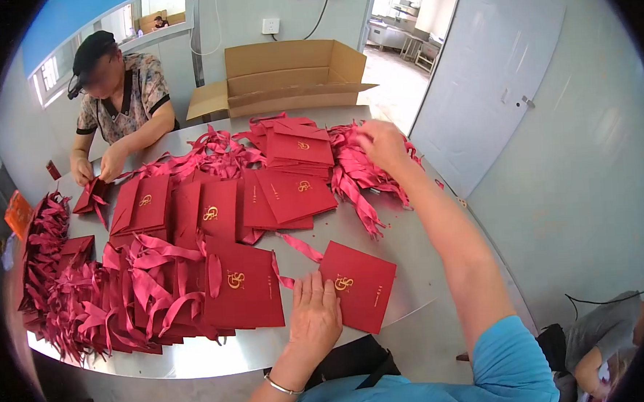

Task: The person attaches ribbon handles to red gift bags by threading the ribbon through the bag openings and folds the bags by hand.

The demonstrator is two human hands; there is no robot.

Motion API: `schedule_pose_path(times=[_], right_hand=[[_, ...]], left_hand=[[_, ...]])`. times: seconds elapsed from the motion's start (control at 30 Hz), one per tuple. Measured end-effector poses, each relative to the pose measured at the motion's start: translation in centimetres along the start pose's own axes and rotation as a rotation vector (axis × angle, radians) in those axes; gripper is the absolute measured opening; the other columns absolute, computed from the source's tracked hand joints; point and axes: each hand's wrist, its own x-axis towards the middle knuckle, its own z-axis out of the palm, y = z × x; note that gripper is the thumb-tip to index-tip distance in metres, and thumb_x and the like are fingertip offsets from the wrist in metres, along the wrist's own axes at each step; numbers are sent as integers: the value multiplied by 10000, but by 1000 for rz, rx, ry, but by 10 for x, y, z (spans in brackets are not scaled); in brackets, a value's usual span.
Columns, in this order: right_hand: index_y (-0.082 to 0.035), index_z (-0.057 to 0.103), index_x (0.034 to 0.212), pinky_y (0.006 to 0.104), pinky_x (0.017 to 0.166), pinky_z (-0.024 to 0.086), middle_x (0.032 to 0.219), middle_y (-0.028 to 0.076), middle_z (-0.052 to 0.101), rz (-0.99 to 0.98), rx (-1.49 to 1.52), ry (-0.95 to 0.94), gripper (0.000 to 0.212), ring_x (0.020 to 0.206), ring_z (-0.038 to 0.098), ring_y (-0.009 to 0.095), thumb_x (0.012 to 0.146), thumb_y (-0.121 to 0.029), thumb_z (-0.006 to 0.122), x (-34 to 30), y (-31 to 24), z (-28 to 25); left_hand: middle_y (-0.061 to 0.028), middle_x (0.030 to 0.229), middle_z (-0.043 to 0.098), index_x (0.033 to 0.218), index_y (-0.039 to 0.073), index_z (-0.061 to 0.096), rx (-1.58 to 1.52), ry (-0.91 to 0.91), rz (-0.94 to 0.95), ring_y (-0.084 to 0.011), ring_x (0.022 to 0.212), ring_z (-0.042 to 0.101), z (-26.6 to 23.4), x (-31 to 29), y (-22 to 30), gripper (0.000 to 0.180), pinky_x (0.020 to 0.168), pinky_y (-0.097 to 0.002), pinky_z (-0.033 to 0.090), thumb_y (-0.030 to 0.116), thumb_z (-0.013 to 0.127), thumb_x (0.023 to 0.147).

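An open brown cardboard box [286,75] stands at the far edge of the grey bench [412,247], flaps spread wide. Flat dark-red gift bags with gold emblems cover the bench — one single red bag [359,285] lies nearest, beside a tidy stack of red bags [299,150] farther back. A small orange packet [18,213] sits at the far left.

we find bare table [419,254] only at the right front, around the lone red folder [358,285] that our left hand [315,319] touches. to the left, finished folders with ribbon handles [159,297] crowd the near edge. stacked red folders [291,177] and a ribbon heap [360,173] block the middle, where our right hand [383,145] is buried. beyond, an open cardboard box [286,75] closes the far edge, and a co-worker's hands [98,167] occupy the far left corner.
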Motion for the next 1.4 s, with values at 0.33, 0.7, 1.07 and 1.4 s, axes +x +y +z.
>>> schedule_pose_path(times=[0.33,0.7,1.07,1.4], right_hand=[[-9,661,1037,212,636,488,777,-3,658,417,524,-162,277,682,564,37,772,-14,743,-24,-83,-89],[-11,680,955,209,568,476,800,40,678,179,621,-153,275,661,594,54,712,9,807,-138,-216,-157],[14,646,971,200,564,481,837,68,685,727,990,-121,292,687,619,74,717,77,776,-241,-184,-195],[8,648,944,237,656,507,899,70,676,919,1048,-339,239,771,626,99,745,11,780,-256,-176,-203]], left_hand=[[-280,1256,545,1072,-63,625,22,141,41,-419,1219,508,-22,4,11,320,1080,-515,338,88,686,796],[-186,1210,616,1125,-1,559,-2134,-129,-749,-287,1135,604,-11,66,27,324,997,-432,470,295,520,998],[-194,1076,673,1069,20,580,-1911,-32,-757,-289,991,679,-32,68,18,233,876,-401,553,231,507,1005],[-163,1039,683,1097,12,575,-1973,23,-658,-261,980,683,-39,53,18,230,817,-367,563,207,486,1013]])
